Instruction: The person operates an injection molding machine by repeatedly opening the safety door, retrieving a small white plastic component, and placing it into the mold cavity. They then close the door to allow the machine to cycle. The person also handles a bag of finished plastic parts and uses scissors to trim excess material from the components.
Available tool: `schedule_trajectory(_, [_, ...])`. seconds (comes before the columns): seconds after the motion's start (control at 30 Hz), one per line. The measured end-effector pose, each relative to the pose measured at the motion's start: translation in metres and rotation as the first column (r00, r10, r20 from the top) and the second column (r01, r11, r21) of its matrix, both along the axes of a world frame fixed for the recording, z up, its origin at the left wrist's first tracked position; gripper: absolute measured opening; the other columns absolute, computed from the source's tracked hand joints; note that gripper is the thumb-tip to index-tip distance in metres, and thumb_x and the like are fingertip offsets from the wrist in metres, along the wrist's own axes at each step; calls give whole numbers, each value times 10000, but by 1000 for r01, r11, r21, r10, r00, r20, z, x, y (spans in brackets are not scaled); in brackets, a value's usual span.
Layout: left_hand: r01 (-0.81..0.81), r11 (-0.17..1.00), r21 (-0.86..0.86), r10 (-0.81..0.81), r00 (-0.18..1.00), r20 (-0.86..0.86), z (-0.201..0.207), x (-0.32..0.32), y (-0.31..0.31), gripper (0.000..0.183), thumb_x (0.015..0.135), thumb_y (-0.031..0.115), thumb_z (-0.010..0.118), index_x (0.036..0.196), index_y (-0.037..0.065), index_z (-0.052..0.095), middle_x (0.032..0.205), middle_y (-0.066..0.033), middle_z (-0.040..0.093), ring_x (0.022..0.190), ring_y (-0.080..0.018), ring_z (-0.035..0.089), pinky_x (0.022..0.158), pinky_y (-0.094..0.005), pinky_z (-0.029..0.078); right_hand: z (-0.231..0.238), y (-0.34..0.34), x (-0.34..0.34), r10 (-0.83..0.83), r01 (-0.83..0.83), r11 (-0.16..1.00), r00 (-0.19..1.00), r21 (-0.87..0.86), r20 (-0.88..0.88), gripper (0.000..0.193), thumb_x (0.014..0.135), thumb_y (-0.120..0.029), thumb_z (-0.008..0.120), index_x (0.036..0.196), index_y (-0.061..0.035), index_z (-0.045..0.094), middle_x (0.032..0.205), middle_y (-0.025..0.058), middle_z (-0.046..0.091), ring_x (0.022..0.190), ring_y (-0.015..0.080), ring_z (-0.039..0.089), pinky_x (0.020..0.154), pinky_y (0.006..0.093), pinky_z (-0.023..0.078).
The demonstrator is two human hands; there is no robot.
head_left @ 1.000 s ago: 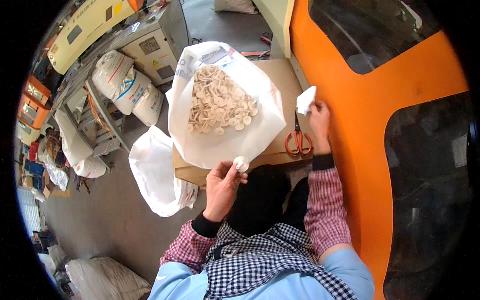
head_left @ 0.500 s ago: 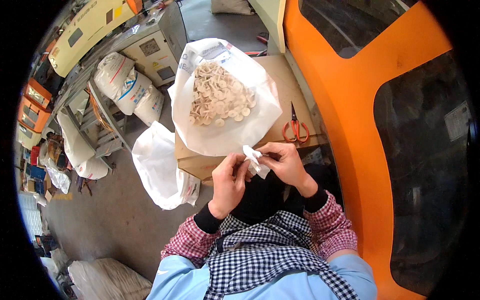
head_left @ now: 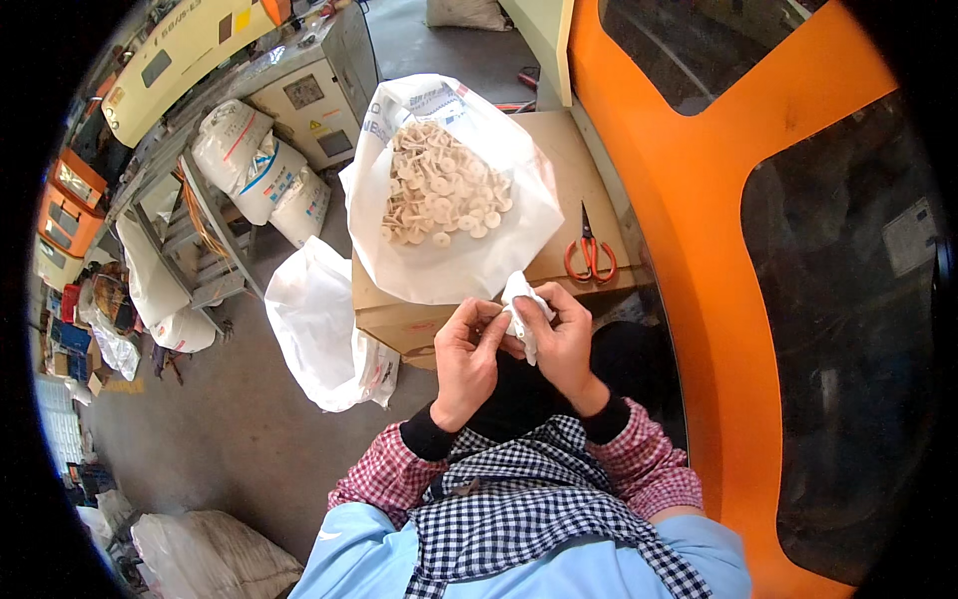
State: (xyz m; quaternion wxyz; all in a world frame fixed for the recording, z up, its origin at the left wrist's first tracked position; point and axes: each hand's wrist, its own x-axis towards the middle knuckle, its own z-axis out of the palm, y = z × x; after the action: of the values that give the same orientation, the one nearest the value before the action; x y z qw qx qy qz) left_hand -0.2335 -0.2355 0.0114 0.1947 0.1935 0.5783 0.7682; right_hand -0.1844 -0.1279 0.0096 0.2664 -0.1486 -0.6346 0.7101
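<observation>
A crumpled white cloth or tissue (head_left: 521, 297) is pinched between the thumb and fingers of my right hand (head_left: 569, 349). My left hand (head_left: 466, 365) is closed in a pinch right beside it, thumb against fingertips; whatever lies between them is too small or covered to make out. Just beyond both hands, a white woven sack (head_left: 499, 268) sits with its mouth wide, holding a heap of beige plastic discs with stems (head_left: 444, 185). Red-handled scissors (head_left: 590, 258) lie to the right of the sack, blades pointing away from me.
Sack and scissors rest on a cardboard box (head_left: 579, 150). Another white sack (head_left: 324, 334) stands on the floor to its left. An orange machine (head_left: 718, 250) rises close on my right. Filled sacks (head_left: 261, 170) and a metal step frame (head_left: 205, 245) are at the far left.
Both hands have drawn closer together. My right hand has turned and now bunches the white cloth, which hung more loosely between the hands before. The sack and scissors remain in place.
</observation>
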Motion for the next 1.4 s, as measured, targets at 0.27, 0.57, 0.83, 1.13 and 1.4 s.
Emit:
schedule_trajectory(0.27, [-249, 966, 74, 242, 966, 90, 0, 5, 1, 61, 908, 56, 509, 895, -2, 519, 775, -55, 594, 635, -113, 586, 602, -237, 506, -29, -26, 12, -82, 69, 993, 986, -93, -148, 77, 870, -83, 592, 876, -14, 557, 765, 0, 556, 660, 51, 505, 550, 195, 408])
schedule_trajectory(0.57, [-104, 956, 276, 8, 945, 326, -2, 2, 1, 63, 913, 79, 517, 908, 18, 525, 761, -61, 599, 666, -113, 582, 566, -224, 455, -18, -12, 13, -132, 124, 991, 976, -58, -174, 174, 819, -1, 611, 988, 39, 616, 841, 20, 592, 746, 89, 534, 650, 215, 431])
schedule_trajectory(0.83, [4, 986, -169, -29, 989, -145, -8, -3, -15, 33, 888, 11, 517, 878, -16, 533, 712, -18, 559, 595, -73, 533, 539, -207, 438, -20, 13, 15, 42, -29, 951, 999, 307, -34, 145, 794, -45, 641, 923, 19, 627, 752, 77, 577, 682, 132, 545, 610, 250, 425])
schedule_trajectory(1.13, [-266, 848, -459, -95, 775, -625, -43, -83, -23, 84, 809, -42, 562, 869, -47, 621, 733, -73, 627, 644, -117, 588, 604, -251, 486, -26, 95, -28, -442, 428, 640, 885, 639, -150, 178, 764, -71, 621, 923, 8, 636, 749, 141, 616, 668, 299, 599, 648, 375, 470])
schedule_trajectory(1.4, [-607, 604, -517, -27, 633, -774, -92, -182, -16, 150, 777, 51, 594, 893, -33, 642, 754, -183, 600, 689, -322, 599, 628, -387, 459, -147, 209, -133, -563, 60, 358, 810, 932, 164, 318, 814, -87, 544, 1120, -1, 568, 1033, 157, 595, 954, 336, 565, 794, 385, 468])
